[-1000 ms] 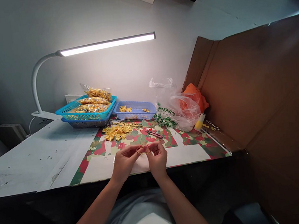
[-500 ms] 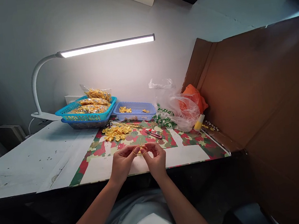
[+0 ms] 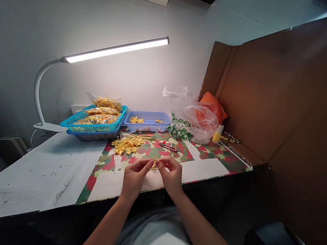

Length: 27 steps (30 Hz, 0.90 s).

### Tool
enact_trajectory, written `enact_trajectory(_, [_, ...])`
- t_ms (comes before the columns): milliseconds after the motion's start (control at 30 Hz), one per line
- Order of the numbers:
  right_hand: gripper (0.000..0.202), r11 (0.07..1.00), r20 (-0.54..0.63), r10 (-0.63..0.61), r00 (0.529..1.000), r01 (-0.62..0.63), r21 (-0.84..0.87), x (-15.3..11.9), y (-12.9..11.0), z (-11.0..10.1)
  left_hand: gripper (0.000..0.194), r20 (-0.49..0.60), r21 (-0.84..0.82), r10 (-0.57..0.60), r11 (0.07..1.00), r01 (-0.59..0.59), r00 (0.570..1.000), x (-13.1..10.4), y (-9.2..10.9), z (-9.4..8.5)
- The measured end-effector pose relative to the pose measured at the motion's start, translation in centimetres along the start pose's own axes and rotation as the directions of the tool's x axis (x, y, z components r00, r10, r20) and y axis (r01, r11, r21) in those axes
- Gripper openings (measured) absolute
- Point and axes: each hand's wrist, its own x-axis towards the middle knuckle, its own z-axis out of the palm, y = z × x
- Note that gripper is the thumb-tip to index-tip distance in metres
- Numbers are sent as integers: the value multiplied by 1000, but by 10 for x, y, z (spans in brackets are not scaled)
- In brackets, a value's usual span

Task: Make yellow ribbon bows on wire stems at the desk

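My left hand [image 3: 134, 177] and my right hand [image 3: 171, 172] meet above the table's front edge, thumbs and fingers pinched on a thin gold wire ring [image 3: 155, 169]. Its loop curves toward me below the thumbs. A small yellow piece seems to sit between the fingertips, mostly hidden. One straight wire end rises away from the fingers. Beyond my hands lies a heap of yellow ribbon bows [image 3: 127, 145], with loose gold wires [image 3: 141, 136] behind it. Pliers with red handles [image 3: 168, 147] rest on the patterned sheet just past my right hand.
A turquoise basket [image 3: 93, 128] with bagged gold pieces stands back left, stacked on another. Beside it is a blue basket [image 3: 161, 127] holding a few bows. Plastic bags [image 3: 181, 126], a yellow-and-white spool [image 3: 217, 134] and a tall cardboard sheet [image 3: 290, 96] are at right. A lamp [image 3: 119, 49] hangs overhead.
The ring has shifted slightly to the right and tilted between my fingertips, and more of the yellow piece shows. Both hands keep their pinch in nearly the same place.
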Motion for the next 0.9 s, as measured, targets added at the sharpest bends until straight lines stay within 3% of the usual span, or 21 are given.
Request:
enact_trajectory(533, [20, 998, 49, 68, 996, -69, 10, 4, 7, 1, 41, -2, 53, 7, 999, -7, 1000, 1, 5, 2])
enact_trajectory(767, [21, 998, 37, 64, 997, -63, -23, 4, 6, 1, 34, -11, 72, 26, 997, -25, 1000, 0, 0, 2])
enact_trajectory(900, [20, 995, 8, 37, 999, -36, -98, 2, 1, 2, 33, -22, 239, 67, 969, -59, 998, -2, -3, 2])
